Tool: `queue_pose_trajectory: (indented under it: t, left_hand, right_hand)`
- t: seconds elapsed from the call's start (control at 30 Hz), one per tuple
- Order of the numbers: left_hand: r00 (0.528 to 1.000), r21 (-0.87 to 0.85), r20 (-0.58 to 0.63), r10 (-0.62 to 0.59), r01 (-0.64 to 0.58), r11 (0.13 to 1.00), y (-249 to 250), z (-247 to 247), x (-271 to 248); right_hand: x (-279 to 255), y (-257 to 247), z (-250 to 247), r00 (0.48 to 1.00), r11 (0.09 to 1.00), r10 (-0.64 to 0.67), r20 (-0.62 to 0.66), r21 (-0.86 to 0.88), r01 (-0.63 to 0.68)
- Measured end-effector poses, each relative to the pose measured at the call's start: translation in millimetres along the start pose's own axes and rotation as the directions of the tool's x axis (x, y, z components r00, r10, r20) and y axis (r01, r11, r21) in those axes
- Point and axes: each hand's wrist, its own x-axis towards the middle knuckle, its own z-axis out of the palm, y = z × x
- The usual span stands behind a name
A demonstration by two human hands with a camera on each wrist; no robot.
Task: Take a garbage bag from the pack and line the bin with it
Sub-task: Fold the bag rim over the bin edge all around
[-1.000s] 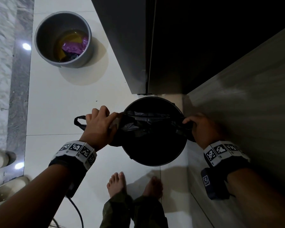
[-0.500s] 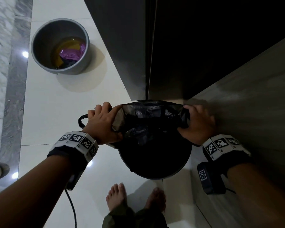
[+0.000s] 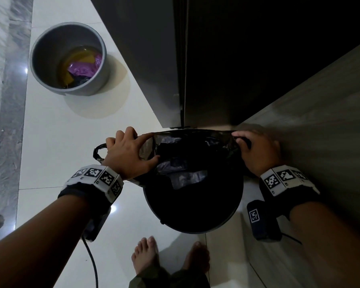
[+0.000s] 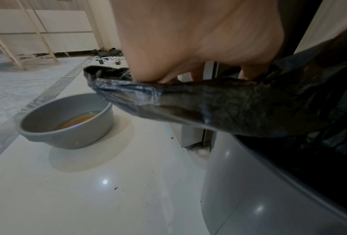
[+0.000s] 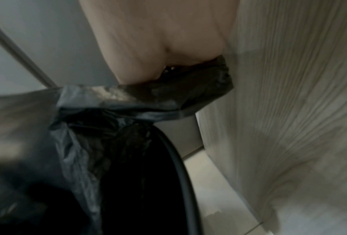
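A black garbage bag [image 3: 187, 146] hangs stretched wide over the mouth of the round dark bin [image 3: 193, 223] on the floor. My left hand [image 3: 131, 152] grips the bag's left edge, with a handle loop [image 3: 98, 152] sticking out behind it. My right hand [image 3: 256, 150] grips the right edge, close to the wooden panel. In the left wrist view the bag [image 4: 219, 108] runs from my fingers toward the bin's grey wall [image 4: 249, 198]. The right wrist view shows the bag [image 5: 132, 103] draping inside the bin's rim [image 5: 180, 174]. The bag's lower part sags into the bin.
A grey tub [image 3: 69, 59] holding yellow and purple items stands on the white tile floor at the back left. A dark cabinet [image 3: 154, 59] rises right behind the bin, and a wooden panel [image 3: 320, 132] flanks it on the right. My bare feet [image 3: 146, 254] stand just before the bin.
Both hands have drawn the bag's mouth wider apart and toward the far side of the bin's rim. The bag has opened from a narrow strip into a broad opening.
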Motion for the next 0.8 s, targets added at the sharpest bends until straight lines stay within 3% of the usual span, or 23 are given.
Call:
queue_pose_trajectory:
  t: [0.2,0.3,0.4,0.53,0.67,0.8]
  left_hand:
    - [1.000,-0.029,0.022,-0.016,0.017,0.999,1,2,10]
    - [0.996,-0.013,0.063,-0.061,0.061,0.998,3,5,16]
    - [0.978,-0.026,0.179,-0.110,0.117,0.993,6,7,18]
    - [0.933,-0.089,0.336,-0.129,0.167,0.982,8,12,13]
    - [0.934,-0.113,0.332,-0.133,0.180,0.977,6,15,-2]
    - [0.963,-0.199,0.245,-0.112,0.163,0.966,2,25,-25]
  right_hand:
    - [7,-7,-3,0.974,0.993,0.114,0.193,-0.019,-0.113]
    - [11,-8,-1,0.964,0.991,0.132,0.230,-0.014,-0.132]
    - [15,-2,2,0.934,0.978,0.202,0.296,-0.015,-0.207]
    - [12,5,13,0.864,0.911,0.321,0.388,0.121,-0.394]
    - [-6,14,17,0.854,0.863,0.333,0.399,0.236,-0.447]
    - [-30,23,21,0.857,0.817,0.314,0.408,0.344,-0.463]
